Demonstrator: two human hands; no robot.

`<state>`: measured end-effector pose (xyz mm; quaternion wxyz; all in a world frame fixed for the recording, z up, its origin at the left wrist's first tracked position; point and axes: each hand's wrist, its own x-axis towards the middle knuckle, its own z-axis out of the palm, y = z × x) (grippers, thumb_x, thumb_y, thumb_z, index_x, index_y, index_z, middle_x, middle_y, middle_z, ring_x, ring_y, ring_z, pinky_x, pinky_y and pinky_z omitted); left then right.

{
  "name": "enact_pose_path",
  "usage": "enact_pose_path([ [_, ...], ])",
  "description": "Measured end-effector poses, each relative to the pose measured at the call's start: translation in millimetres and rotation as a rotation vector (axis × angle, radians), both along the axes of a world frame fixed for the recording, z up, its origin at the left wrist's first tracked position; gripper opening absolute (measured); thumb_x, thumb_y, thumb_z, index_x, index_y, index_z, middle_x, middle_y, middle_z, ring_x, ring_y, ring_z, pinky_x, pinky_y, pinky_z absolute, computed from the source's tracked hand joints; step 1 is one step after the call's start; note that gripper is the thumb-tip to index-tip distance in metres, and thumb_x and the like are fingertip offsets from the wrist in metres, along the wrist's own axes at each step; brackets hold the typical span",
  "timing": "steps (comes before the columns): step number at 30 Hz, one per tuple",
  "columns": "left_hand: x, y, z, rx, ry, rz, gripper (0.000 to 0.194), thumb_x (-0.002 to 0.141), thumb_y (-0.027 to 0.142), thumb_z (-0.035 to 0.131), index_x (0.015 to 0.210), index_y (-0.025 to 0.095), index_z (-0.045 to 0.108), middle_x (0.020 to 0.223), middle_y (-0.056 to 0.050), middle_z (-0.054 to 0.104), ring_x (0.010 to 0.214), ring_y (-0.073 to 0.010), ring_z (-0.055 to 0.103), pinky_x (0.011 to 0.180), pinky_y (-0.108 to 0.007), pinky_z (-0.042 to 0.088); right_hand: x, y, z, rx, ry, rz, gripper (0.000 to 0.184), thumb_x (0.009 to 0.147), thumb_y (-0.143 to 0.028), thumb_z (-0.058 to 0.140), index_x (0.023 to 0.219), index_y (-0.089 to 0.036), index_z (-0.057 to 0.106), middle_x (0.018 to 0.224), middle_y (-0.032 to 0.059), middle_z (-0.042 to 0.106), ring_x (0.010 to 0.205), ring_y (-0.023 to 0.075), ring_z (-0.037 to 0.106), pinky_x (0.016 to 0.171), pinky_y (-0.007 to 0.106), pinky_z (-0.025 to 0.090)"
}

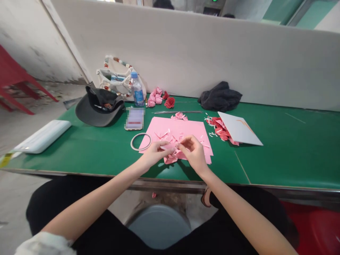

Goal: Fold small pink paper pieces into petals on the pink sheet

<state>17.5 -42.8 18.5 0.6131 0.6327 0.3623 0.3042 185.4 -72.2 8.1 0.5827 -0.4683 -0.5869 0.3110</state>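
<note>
Two hands of mine work at the near edge of the green table (289,148): my left hand (158,151) and my right hand (194,153) each pinch, thumb against fingertips, a small pink paper piece (170,146). The piece lies between them, just above loose pink pieces (170,160) on pink sheets (190,126). I judge the step in hand to be a two-handed shaping of this paper; the next move calls for a steady left grip and a light adjustment with my right fingertips. Its long axis appears to run crosswise, from left hand to right; which end is its tip I cannot tell, since my fingers cover both. Beside the sheets, on the left, lies a tape ring (132,142); beyond them, thin wires (177,112) lie crosswise, and, farthest, pink paper flowers (154,98) sit beside a red paper flower (169,102).
</note>
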Motion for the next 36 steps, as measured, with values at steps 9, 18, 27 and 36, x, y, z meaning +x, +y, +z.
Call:
enact_pose_path([
  [9,3,1,-8.5,0.024,-0.038,0.066,0.033,0.076,0.04,0.067,0.093,0.011,0.064,0.083,-0.007,0.072,0.07,-0.0178,0.068,0.061,-0.025,0.053,5,-1,0.4,0.176,-0.383,-0.029,0.008,0.083,-0.018,0.06,0.084,-0.021,0.067,0.095,0.005,0.061,0.088,0.0172,0.061,0.078,0.032,0.052],
  [18,4,-3,-7.0,0.204,0.015,0.114,0.027,0.081,0.036,0.062,0.091,0.011,0.065,0.083,-0.007,0.071,0.077,-0.0195,0.069,0.067,-0.026,0.054,6,-1,8.0,0.047,-0.344,0.036,0.01,0.082,-0.023,0.061,0.078,-0.02,0.069,0.092,0.0062,0.065,0.091,0.0188,0.063,0.078,0.031,0.052],
  [27,2,-3,-5.9,0.218,-0.003,0.09,0.026,0.081,0.034,0.062,0.094,0.011,0.066,0.088,-0.008,0.071,0.08,-0.0191,0.069,0.073,-0.027,0.055,11,2,10.9,-0.096,-0.19,0.144,0.012,0.08,-0.028,0.062,0.079,-0.019,0.07,0.095,0.0064,0.065,0.091,0.0183,0.062,0.071,0.028,0.052],
  [36,1,-3,-2.0,0.207,0.024,0.094,0.027,0.081,0.036,0.062,0.092,0.012,0.066,0.087,-0.008,0.071,0.078,-0.0189,0.068,0.07,-0.027,0.055,10,1,11.2,-0.1,-0.19,0.151,0.01,0.078,-0.027,0.064,0.079,-0.019,0.071,0.094,0.0061,0.065,0.09,0.0179,0.063,0.07,0.028,0.052],
])
